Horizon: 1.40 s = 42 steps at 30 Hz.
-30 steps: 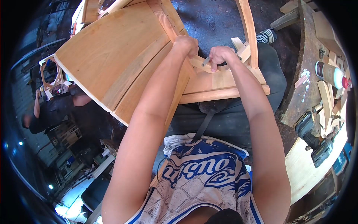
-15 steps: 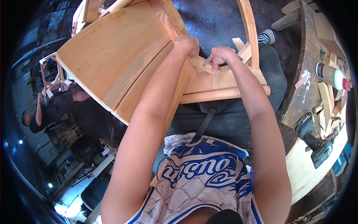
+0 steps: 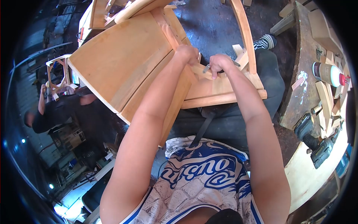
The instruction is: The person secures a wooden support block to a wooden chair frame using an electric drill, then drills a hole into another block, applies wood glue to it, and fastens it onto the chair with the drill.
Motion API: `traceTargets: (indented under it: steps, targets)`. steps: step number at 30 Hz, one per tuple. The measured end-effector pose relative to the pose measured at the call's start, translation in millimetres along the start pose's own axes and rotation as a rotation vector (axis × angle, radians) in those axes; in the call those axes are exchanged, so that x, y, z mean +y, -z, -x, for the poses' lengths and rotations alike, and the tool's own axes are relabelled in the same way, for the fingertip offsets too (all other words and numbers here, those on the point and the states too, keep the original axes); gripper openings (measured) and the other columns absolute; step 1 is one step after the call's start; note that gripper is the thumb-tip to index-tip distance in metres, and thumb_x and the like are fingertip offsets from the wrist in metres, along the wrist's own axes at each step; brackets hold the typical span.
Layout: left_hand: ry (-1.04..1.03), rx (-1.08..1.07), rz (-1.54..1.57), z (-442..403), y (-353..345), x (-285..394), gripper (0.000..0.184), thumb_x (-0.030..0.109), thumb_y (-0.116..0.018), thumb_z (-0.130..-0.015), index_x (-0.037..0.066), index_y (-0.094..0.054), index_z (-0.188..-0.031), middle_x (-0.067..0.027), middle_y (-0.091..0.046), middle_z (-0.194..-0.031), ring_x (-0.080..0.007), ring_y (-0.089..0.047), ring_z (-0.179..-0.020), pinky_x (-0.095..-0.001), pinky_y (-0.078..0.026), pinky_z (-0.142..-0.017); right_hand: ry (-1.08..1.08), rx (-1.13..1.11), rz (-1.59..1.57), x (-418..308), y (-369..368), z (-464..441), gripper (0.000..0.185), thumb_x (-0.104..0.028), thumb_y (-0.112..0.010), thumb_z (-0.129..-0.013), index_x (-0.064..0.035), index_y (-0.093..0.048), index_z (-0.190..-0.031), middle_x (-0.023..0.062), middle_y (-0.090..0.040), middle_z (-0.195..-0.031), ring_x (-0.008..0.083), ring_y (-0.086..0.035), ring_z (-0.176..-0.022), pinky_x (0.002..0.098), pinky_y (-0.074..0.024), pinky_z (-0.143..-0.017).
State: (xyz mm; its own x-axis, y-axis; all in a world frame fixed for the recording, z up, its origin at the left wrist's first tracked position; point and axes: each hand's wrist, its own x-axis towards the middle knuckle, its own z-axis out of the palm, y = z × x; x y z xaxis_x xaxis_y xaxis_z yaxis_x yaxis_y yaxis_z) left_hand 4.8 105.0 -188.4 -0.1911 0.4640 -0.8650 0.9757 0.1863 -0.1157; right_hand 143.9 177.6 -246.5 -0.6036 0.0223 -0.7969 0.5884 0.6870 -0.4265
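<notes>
A wooden chair (image 3: pixel 123 56) lies tilted across my lap, its broad panel to the left and a curved wooden leg (image 3: pixel 246 33) rising on the right. My left hand (image 3: pixel 187 55) is closed on the chair frame where the rails meet; its fingertips are hidden behind the wood. In my right fist (image 3: pixel 220 64) is a spokeshave (image 3: pixel 206 68), its metal ends sticking out on both sides of the hand. The tool rests at or just above a short rail (image 3: pixel 201 71) inside the frame; whether its blade touches the wood cannot be seen.
On the right, a worn bench (image 3: pixel 289 100) holds a glue bottle (image 3: pixel 328 74), wood offcuts (image 3: pixel 324 108) and cordless drills (image 3: pixel 313 142). More wooden chair parts (image 3: pixel 99 15) stand at upper left. Another person (image 3: pixel 67 112) handles a wooden frame (image 3: pixel 57 74) on the left.
My right hand and the spokeshave have shifted slightly down, and the tool is turned a little in the fist. My left hand keeps its hold. The whole view has tilted slightly.
</notes>
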Motion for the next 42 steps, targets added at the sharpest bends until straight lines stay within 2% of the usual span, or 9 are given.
traceTargets:
  steps: [4,6,9,12,19,22,24,30,42]
  targets:
    - [-0.019,-0.032,-0.071,-2.8,-1.5,-2.4,0.044,0.023,-0.076,-0.074,0.024,-0.074,-0.118,-0.0036,-0.074,-0.117,-0.0244,-0.069,-0.111,-0.0391,-0.054,-0.093,-0.005,0.021,-0.032,3.8,-0.3,0.1,0.040,-0.025,-0.093,-0.064,-0.0174,-0.080,-0.102,0.0001,-0.077,-0.104,0.0234,-0.072,-0.102,0.0383,-0.0570,-0.086]
    - [-0.046,0.031,-0.041,-2.9,-3.8,-4.1,0.029,0.015,-0.069,-0.072,0.023,-0.074,-0.100,-0.0029,-0.075,-0.101,-0.0256,-0.070,-0.100,-0.0405,-0.055,-0.082,0.000,-0.043,-0.042,6.0,-1.0,-7.1,0.052,-0.029,-0.094,-0.059,-0.0173,-0.078,-0.107,0.0054,-0.075,-0.113,0.0270,-0.071,-0.105,0.0420,-0.0575,-0.085]
    - [-0.029,-0.019,-0.073,-0.2,-0.6,0.6,0.042,0.017,-0.067,-0.078,0.027,-0.074,-0.118,-0.0018,-0.073,-0.120,-0.0242,-0.068,-0.113,-0.0383,-0.054,-0.094,0.011,-0.058,-0.054,8.0,-2.7,-10.3,0.052,-0.030,-0.095,-0.059,-0.0171,-0.078,-0.107,0.0048,-0.075,-0.112,0.0270,-0.071,-0.104,0.0417,-0.0577,-0.085]
    - [-0.041,0.010,-0.059,5.5,0.5,0.9,0.038,0.017,-0.064,-0.081,0.028,-0.074,-0.116,-0.0019,-0.073,-0.118,-0.0239,-0.068,-0.114,-0.0387,-0.054,-0.094,0.004,-0.031,-0.060,7.0,-1.8,-6.2,0.040,-0.024,-0.093,-0.065,-0.0177,-0.079,-0.102,0.0001,-0.077,-0.104,0.0237,-0.073,-0.100,0.0403,-0.0572,-0.086]
    - [-0.039,0.014,-0.070,2.7,-6.2,-1.7,0.031,0.017,-0.064,-0.083,0.029,-0.075,-0.110,-0.0013,-0.074,-0.115,-0.0230,-0.068,-0.113,-0.0377,-0.054,-0.093,-0.019,-0.023,-0.075,6.4,-4.8,-9.9,0.039,-0.023,-0.092,-0.065,-0.0170,-0.080,-0.102,0.0007,-0.077,-0.104,0.0234,-0.073,-0.100,0.0394,-0.0574,-0.085]
    - [-0.084,0.090,-0.060,3.1,-8.1,-2.5,0.029,0.014,-0.063,-0.078,0.025,-0.073,-0.102,-0.0014,-0.075,-0.101,-0.0242,-0.070,-0.101,-0.0395,-0.055,-0.084,-0.006,-0.010,-0.059,6.1,-4.3,-10.4,0.040,-0.024,-0.093,-0.065,-0.0165,-0.080,-0.102,0.0014,-0.077,-0.105,0.0239,-0.072,-0.101,0.0394,-0.0574,-0.087]
    - [-0.050,0.035,-0.088,6.1,-4.8,1.1,0.029,0.020,-0.063,-0.086,0.030,-0.074,-0.111,-0.0009,-0.074,-0.116,-0.0221,-0.068,-0.113,-0.0377,-0.051,-0.097,-0.028,-0.008,-0.035,4.8,-3.8,-9.7,0.041,-0.024,-0.093,-0.065,-0.0164,-0.080,-0.103,0.0023,-0.077,-0.105,0.0245,-0.072,-0.101,0.0398,-0.0575,-0.087]
    - [-0.072,0.050,-0.164,8.8,-7.4,1.2,0.026,0.022,-0.061,-0.089,0.030,-0.072,-0.111,-0.0004,-0.074,-0.115,-0.0206,-0.068,-0.112,-0.0419,-0.040,-0.111,-0.024,0.011,-0.051,3.7,-1.6,-3.4,0.041,-0.024,-0.093,-0.065,-0.0172,-0.080,-0.103,0.0023,-0.077,-0.106,0.0248,-0.072,-0.101,0.0405,-0.0578,-0.086]
    - [-0.079,0.139,-0.262,7.4,-28.9,-4.3,0.028,0.025,-0.058,-0.092,0.030,-0.069,-0.118,0.0013,-0.074,-0.116,-0.0185,-0.068,-0.114,-0.0477,-0.031,-0.116,-0.020,0.013,-0.022,5.2,-3.1,-6.6,0.045,-0.025,-0.093,-0.064,-0.0170,-0.079,-0.106,0.0026,-0.077,-0.106,0.0249,-0.072,-0.101,0.0423,-0.0575,-0.086]
